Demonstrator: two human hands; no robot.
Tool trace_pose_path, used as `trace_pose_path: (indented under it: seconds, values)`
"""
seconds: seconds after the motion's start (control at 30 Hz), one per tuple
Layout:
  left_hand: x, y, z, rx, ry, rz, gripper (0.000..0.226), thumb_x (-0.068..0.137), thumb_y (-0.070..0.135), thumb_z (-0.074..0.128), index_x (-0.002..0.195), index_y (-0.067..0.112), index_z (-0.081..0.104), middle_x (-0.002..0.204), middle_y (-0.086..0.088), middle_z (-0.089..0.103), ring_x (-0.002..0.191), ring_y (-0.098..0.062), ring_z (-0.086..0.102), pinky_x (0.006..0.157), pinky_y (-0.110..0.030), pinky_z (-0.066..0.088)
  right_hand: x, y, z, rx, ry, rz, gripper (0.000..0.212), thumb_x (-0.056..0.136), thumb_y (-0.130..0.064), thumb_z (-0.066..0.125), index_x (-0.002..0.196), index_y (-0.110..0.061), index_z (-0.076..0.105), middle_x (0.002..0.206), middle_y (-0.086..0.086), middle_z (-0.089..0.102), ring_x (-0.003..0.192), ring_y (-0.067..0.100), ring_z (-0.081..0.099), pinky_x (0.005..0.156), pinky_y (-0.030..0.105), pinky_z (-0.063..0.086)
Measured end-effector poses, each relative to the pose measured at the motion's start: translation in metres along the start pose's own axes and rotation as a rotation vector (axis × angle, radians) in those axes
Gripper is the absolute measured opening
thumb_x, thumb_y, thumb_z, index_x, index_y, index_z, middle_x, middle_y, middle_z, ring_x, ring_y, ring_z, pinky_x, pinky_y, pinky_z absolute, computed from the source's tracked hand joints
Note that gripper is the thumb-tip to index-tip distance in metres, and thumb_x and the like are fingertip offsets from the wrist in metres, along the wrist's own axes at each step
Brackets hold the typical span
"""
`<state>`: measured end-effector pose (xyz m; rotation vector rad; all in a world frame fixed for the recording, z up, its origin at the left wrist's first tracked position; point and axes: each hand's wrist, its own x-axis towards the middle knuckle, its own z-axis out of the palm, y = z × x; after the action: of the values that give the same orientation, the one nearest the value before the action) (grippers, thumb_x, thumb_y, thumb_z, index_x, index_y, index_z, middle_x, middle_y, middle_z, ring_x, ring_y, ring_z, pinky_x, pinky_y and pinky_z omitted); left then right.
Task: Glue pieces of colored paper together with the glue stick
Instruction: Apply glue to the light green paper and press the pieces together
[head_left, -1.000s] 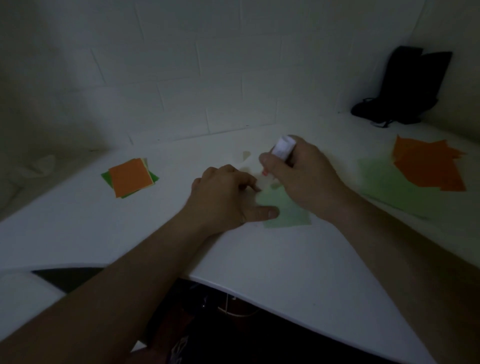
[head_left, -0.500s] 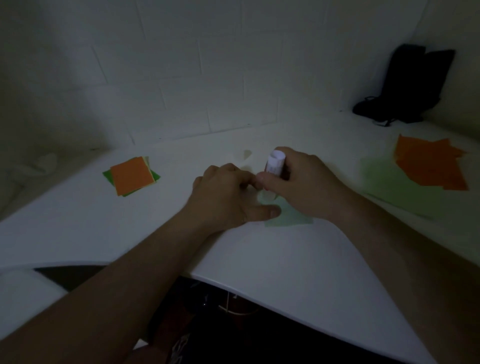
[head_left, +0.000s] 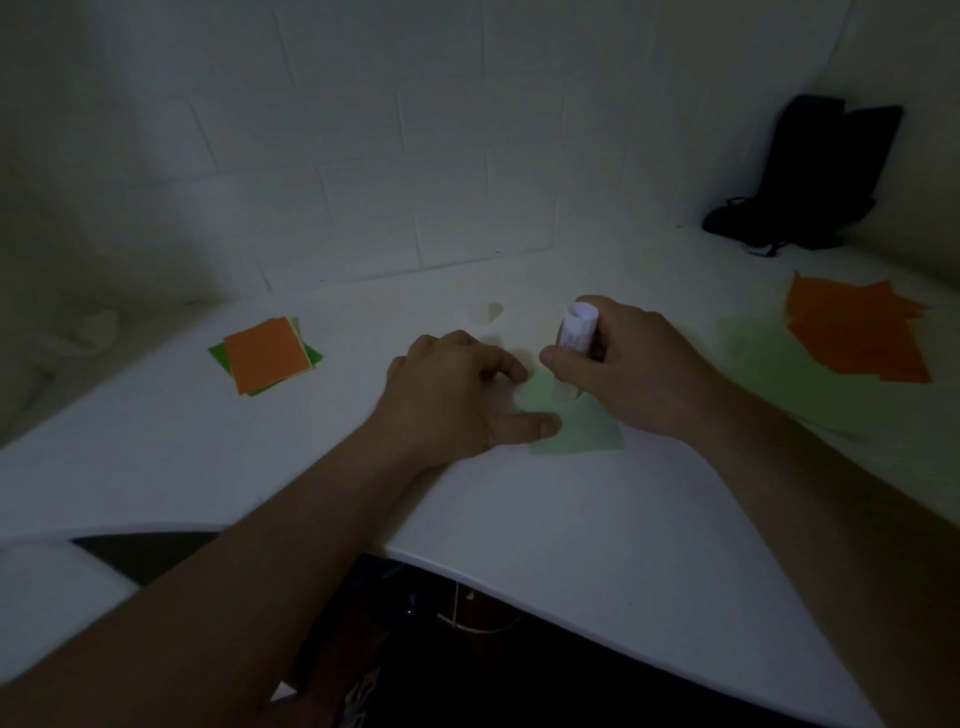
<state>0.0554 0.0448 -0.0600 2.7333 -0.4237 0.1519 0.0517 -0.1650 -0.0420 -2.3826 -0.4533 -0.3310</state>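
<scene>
White table (head_left: 571, 519) is carrying a pale green paper (head_left: 582, 434). Left hand (head_left: 457, 395) is pressing it flat; right hand (head_left: 639, 364) is gripping the glue stick (head_left: 576, 330), spreading glue. Next probably calls for another sheet.

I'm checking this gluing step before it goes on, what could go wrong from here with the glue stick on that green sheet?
The left hand holds down only the left edge of the light green sheet, so the glue stick gripped in the right hand could drag or wrinkle the free side. The stick works near the sheet's upper edge, so glue may smear onto the white table. The dim light may hide missed spots.
</scene>
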Motion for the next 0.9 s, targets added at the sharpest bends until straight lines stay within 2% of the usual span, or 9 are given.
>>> trace_pose_path:
  seconds: [0.23, 0.37, 0.5, 0.63, 0.73, 0.8, 0.83, 0.9]
  values:
    - [-0.001, 0.0, -0.001, -0.003, 0.002, 0.005, 0.071, 0.058, 0.088, 0.07, 0.117, 0.051, 0.065, 0.109, 0.016, 0.054, 0.115, -0.022, 0.051, 0.102, -0.043, 0.043, -0.002, 0.005, -0.006, 0.0, 0.0, 0.029, 0.021, 0.091, -0.047, 0.069, 0.096, -0.039, 0.05, 0.079, -0.017, 0.062, 0.071, -0.012, 0.056, 0.06, 0.008, 0.034]
    - [-0.001, 0.0, -0.001, -0.017, 0.003, 0.001, 0.071, 0.055, 0.089, 0.069, 0.115, 0.05, 0.065, 0.106, 0.016, 0.053, 0.114, -0.022, 0.051, 0.103, -0.043, 0.043, -0.003, 0.007, -0.009, -0.017, 0.001, 0.034, 0.021, 0.092, -0.044, 0.07, 0.084, -0.041, 0.05, 0.08, -0.016, 0.062, 0.072, -0.009, 0.056, 0.062, 0.013, 0.035]
    - [0.0, -0.001, 0.0, -0.023, -0.001, 0.0, 0.072, 0.054, 0.09, 0.068, 0.114, 0.051, 0.065, 0.105, 0.017, 0.052, 0.113, -0.021, 0.05, 0.102, -0.043, 0.043, -0.003, 0.011, -0.012, -0.03, 0.023, 0.041, 0.02, 0.09, -0.042, 0.071, 0.084, -0.039, 0.052, 0.081, -0.014, 0.064, 0.073, -0.004, 0.058, 0.065, 0.018, 0.038]
    - [0.0, -0.002, -0.001, -0.025, 0.0, 0.009, 0.072, 0.054, 0.091, 0.067, 0.115, 0.051, 0.065, 0.105, 0.017, 0.052, 0.114, -0.022, 0.051, 0.103, -0.045, 0.043, -0.005, 0.014, -0.015, -0.056, 0.037, 0.045, 0.021, 0.091, -0.038, 0.071, 0.08, -0.032, 0.054, 0.076, -0.01, 0.064, 0.071, -0.002, 0.058, 0.062, 0.016, 0.036]
    - [0.0, -0.001, 0.0, -0.028, -0.001, 0.01, 0.074, 0.054, 0.092, 0.066, 0.115, 0.051, 0.065, 0.107, 0.016, 0.054, 0.115, -0.022, 0.051, 0.104, -0.046, 0.043, -0.006, 0.013, -0.017, -0.106, 0.046, 0.024, 0.028, 0.091, -0.037, 0.07, 0.074, -0.035, 0.048, 0.068, -0.008, 0.058, 0.067, -0.003, 0.055, 0.058, 0.015, 0.035]
    - [0.0, -0.001, 0.0, -0.023, -0.001, 0.012, 0.081, 0.048, 0.097, 0.057, 0.114, 0.051, 0.065, 0.107, 0.017, 0.053, 0.114, -0.022, 0.051, 0.103, -0.047, 0.043, -0.007, 0.013, -0.017, -0.164, 0.062, 0.009, 0.03, 0.091, -0.036, 0.069, 0.074, -0.027, 0.046, 0.065, -0.002, 0.055, 0.067, 0.005, 0.054, 0.056, 0.019, 0.036]
    - [0.0, -0.001, 0.0, -0.022, -0.001, 0.011, 0.083, 0.046, 0.098, 0.053, 0.114, 0.052, 0.064, 0.106, 0.017, 0.053, 0.114, -0.022, 0.051, 0.103, -0.047, 0.043, -0.007, 0.011, -0.018, -0.189, 0.078, 0.005, 0.031, 0.091, -0.035, 0.068, 0.074, -0.024, 0.045, 0.064, 0.0, 0.054, 0.068, 0.007, 0.054, 0.054, 0.018, 0.034]
    - [0.0, -0.001, 0.0, -0.019, -0.01, 0.005, 0.083, 0.045, 0.098, 0.05, 0.114, 0.053, 0.063, 0.107, 0.017, 0.052, 0.115, -0.022, 0.05, 0.103, -0.047, 0.042, -0.008, 0.008, -0.021, -0.179, 0.126, 0.009, 0.03, 0.091, -0.034, 0.068, 0.073, -0.026, 0.045, 0.063, -0.002, 0.055, 0.069, -0.001, 0.055, 0.054, 0.012, 0.035]
